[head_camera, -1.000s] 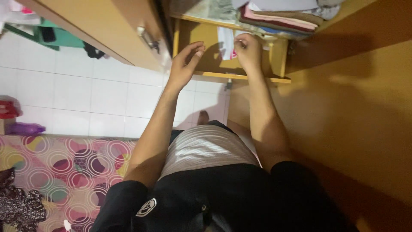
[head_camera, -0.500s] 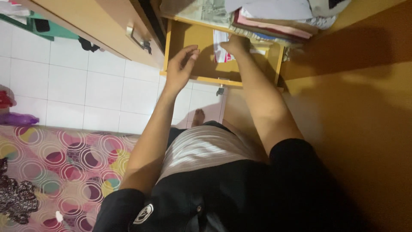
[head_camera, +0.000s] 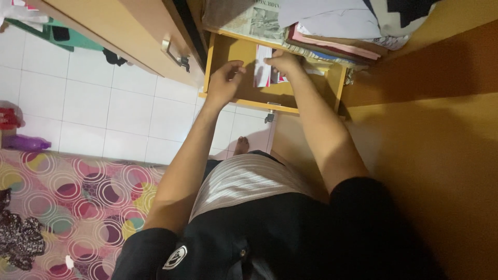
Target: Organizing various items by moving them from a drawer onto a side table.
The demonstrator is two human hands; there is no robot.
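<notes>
Inside the open wooden drawer point(head_camera: 236, 54), your right hand point(head_camera: 282, 63) had its fingers curled down onto a white paper packet point(head_camera: 262, 72), which stood on edge near the middle of the drawer; the fingertips pinched its upper edge, with the rest of the packet showing just to the left of and below your knuckles. Whether the grip was firm or only a touch, I cannot tell. Your left hand point(head_camera: 224, 83) hovered just to the left of the packet, fingers loosely bent and spread, holding nothing, its thumb close to the packet but apart from it.

Around the packet the drawer floor showed bare yellow wood on the left, and a few more flat paper items lay behind your right hand, too hidden to name. Above the drawer, a shelf held a folded newspaper point(head_camera: 254, 19) and a stack of folded clothes point(head_camera: 332, 36). To the left hung an open cabinet door point(head_camera: 114, 31) with a metal handle point(head_camera: 174, 52). Below lay white floor tiles point(head_camera: 98, 103) and a patterned mat point(head_camera: 78, 202).
</notes>
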